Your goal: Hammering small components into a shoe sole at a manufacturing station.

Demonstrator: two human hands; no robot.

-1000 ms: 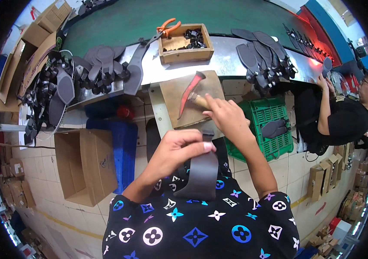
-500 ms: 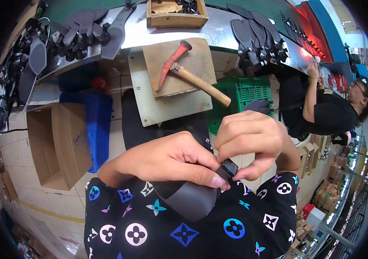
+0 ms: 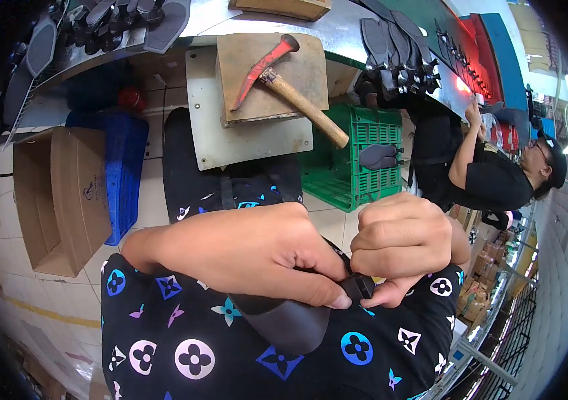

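Note:
Low over my lap is a dark, smooth shoe sole (image 3: 291, 328), its broad curved end hanging below my left hand (image 3: 264, 253). That hand is closed round it, thumb stretched along the top. At the narrow end a small black block, seemingly the heel (image 3: 362, 287), sticks out between both hands. My right hand (image 3: 401, 243) is closed at this end, fingers curled above and thumb beneath; what lies inside its fingers is hidden. Beyond my hands, a red-headed hammer (image 3: 264, 75) with a wooden handle lies on a brown block (image 3: 231, 110).
The block rests on a pale plate (image 3: 204, 127). Heeled soles (image 3: 404, 50) lie in groups on the metal bench (image 3: 207, 17). A green crate (image 3: 364, 183) stands right, a cardboard box (image 3: 77, 207) and blue bin (image 3: 123, 177) left. A co-worker (image 3: 497, 160) works at the right.
The view has shifted, so the bench and hammer appear higher. My right fingers have curled more tightly over the heel end. Both hands still hold the sole.

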